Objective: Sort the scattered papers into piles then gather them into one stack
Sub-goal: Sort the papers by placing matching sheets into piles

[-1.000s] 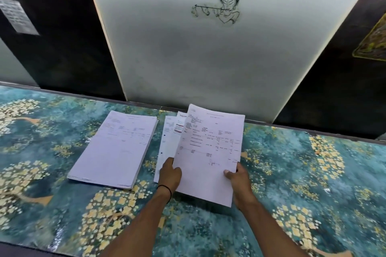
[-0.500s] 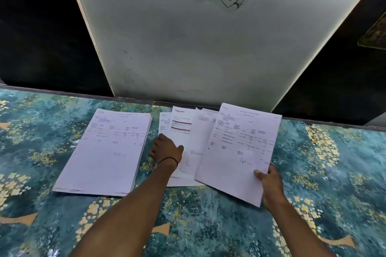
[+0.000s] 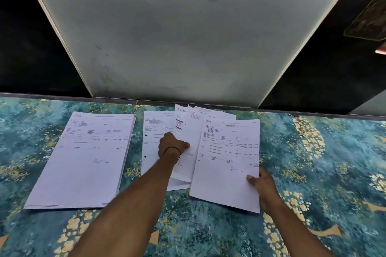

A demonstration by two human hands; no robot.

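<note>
A neat pile of printed papers (image 3: 83, 160) lies at the left on the teal floral surface. In the middle several loose sheets (image 3: 156, 131) overlap untidily, one with a red and white logo header (image 3: 180, 120). My left hand (image 3: 172, 145), a black band at its wrist, presses on these middle sheets, its thumb on a slanted sheet (image 3: 191, 131). My right hand (image 3: 264, 188) grips the lower right corner of a printed form (image 3: 226, 162), which lies over the right edge of the middle sheets.
A white panel (image 3: 167, 48) with a line drawing rises behind the far edge of the surface (image 3: 313, 162), dark walls on either side. Patterned cloth lies bare to the right of the papers and in front of them.
My left hand let go of the form and moved onto the middle sheets. My right hand carried the form rightward, uncovering those sheets. The camera tilted down and closer.
</note>
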